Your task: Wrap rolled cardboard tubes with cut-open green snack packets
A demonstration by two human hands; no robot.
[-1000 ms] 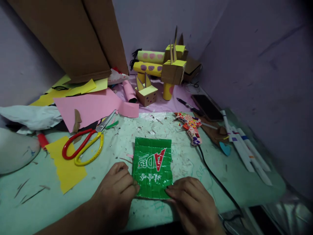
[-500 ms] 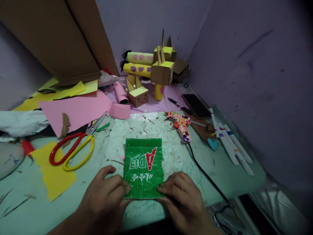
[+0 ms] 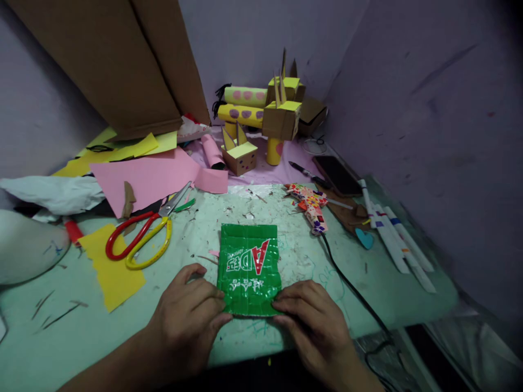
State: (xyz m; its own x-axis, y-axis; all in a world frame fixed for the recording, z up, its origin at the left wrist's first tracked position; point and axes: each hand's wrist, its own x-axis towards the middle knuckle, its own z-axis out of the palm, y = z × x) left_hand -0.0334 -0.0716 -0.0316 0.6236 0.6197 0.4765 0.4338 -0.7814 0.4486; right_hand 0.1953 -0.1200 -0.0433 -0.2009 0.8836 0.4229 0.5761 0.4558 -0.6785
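Unmoved green wrapper flat on table; left hand, right hand pinching near corners.

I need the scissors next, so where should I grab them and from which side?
Take the scissors by the red and yellow handle loops, coming from the near left. The loops lie flat and open toward the yellow paper, while the blades point away up-right toward the pink sheet. The left hand is nearer.
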